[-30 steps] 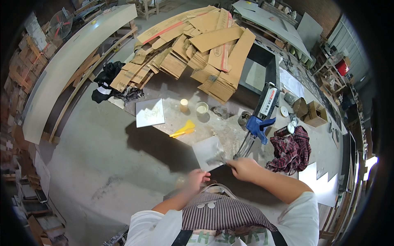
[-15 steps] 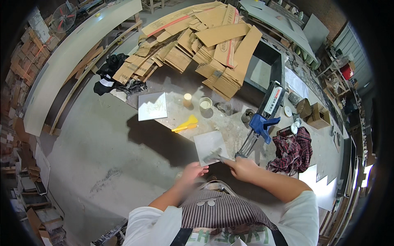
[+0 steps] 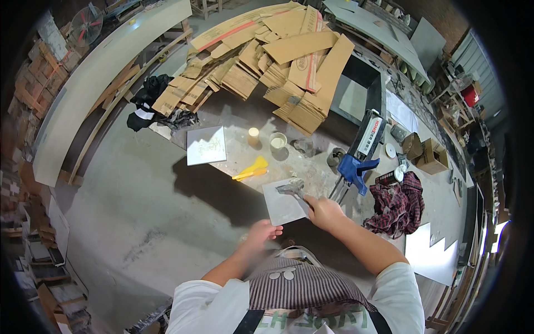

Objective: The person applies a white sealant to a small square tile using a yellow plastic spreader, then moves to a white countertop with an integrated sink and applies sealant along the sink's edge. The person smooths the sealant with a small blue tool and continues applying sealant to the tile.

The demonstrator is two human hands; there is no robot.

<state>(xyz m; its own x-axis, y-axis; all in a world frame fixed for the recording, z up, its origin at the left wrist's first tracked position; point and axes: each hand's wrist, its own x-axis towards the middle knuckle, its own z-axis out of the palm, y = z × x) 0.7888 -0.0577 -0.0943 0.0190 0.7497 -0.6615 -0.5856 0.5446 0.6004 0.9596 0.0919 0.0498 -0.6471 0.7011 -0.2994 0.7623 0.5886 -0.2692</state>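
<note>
A pale grey square board lies at the near edge of the work table, jutting out over it. My left hand is closed at its near left corner, the fingers curled against the edge. My right hand grips the handle of a putty knife, whose smeared blade rests on the far part of the board. Beyond it lie yellow plastic scrapers. Another square board, with pale smears on top, sits to the left, near a cream-coloured cylinder and a small cup.
Stacked cardboard pieces cover the far end of the table. A blue caulking gun stands to the right, close to a plaid cloth and an open cardboard box. A long pale panel runs along the left.
My right hand has moved the putty knife away from me, from the board's near right part to its far edge. My left hand stays at the corner.
</note>
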